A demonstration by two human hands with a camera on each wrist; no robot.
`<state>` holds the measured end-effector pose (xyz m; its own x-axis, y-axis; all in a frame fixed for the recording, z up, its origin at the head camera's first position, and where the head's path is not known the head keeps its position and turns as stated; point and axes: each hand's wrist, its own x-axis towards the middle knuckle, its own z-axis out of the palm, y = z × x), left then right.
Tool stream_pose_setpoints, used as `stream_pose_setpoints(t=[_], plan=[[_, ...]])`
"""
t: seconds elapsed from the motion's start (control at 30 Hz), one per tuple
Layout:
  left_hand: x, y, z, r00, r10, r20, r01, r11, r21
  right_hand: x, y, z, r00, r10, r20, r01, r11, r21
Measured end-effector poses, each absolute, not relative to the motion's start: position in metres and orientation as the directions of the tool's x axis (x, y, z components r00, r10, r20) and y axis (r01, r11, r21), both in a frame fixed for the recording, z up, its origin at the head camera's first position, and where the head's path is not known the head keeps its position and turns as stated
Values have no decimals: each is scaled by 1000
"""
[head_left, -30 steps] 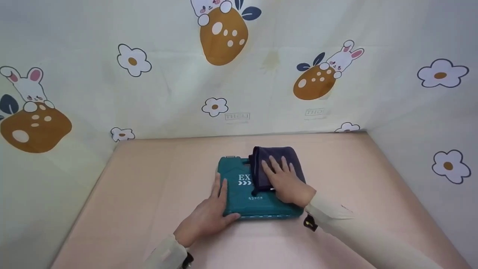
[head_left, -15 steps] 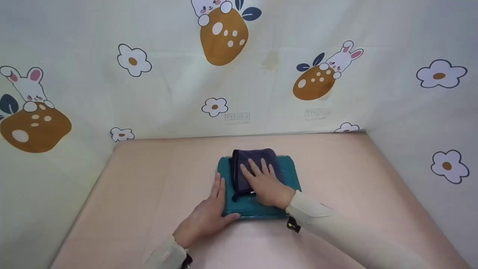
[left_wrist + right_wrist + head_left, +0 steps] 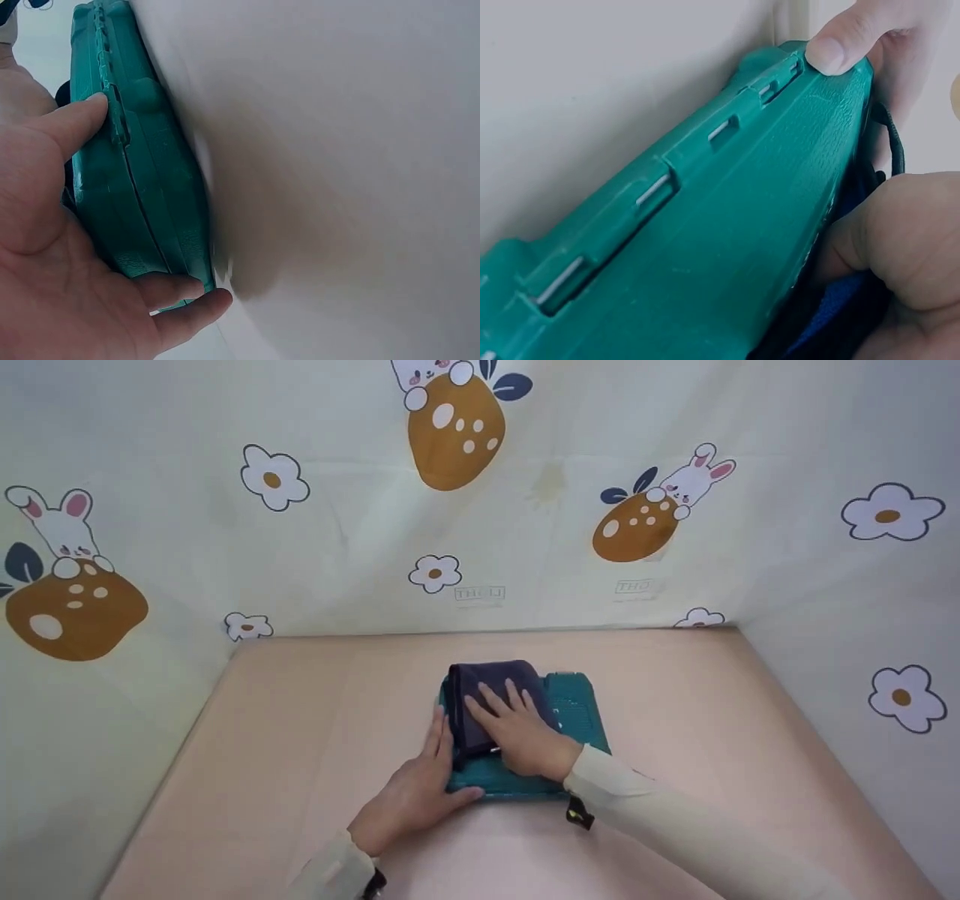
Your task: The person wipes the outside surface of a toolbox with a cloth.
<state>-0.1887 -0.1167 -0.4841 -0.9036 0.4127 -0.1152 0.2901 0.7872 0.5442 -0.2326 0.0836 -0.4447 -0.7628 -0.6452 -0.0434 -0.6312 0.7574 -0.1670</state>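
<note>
Nearest, beyond a pale left sleeve (image 3: 334, 870), the case's left side is braced by the left hand (image 3: 416, 791): its fingers are laid straight along that side, its thumb on the near edge, with nothing clamped. The teal plastic case (image 3: 581, 712) is set flat on the table (image 3: 315, 735), shut, its hinge edge (image 3: 656, 191) turned toward the person; foreshortening leaves its long axis unsettled, though it seems to run side to side. On the left part of its lid a folded navy cloth (image 3: 471, 726) is pressed by the right hand (image 3: 521, 739), fingers spread apart and straight. The cloth's thick dark edge is turned left, and its length appears to run near to far. The work seems partway done: the lid's right part is left uncovered, but whether it has been wiped cannot be told. Farthest, a printed fabric backdrop (image 3: 337, 570) is hung.
</note>
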Motion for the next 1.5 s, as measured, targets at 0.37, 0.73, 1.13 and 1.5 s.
stream_pose_setpoints(t=[0.37,0.73,1.13,1.5], plan=[[-190,-118,-484,-910,400,-111,274,779,564,-221,82,-444,-721,-690,-57,-676,720,-157],[-188,-117,-486,-920,390,-46,308,788,533,-210,86,-445,-678,-732,-68,-719,679,-148],[-182,-115,-480,-919,386,-78,307,827,470,-207,107,-448,-605,-793,-70,-769,605,-209],[-178,-115,-481,-924,375,-75,301,834,462,-210,125,-449,-539,-840,-60,-802,534,-268]])
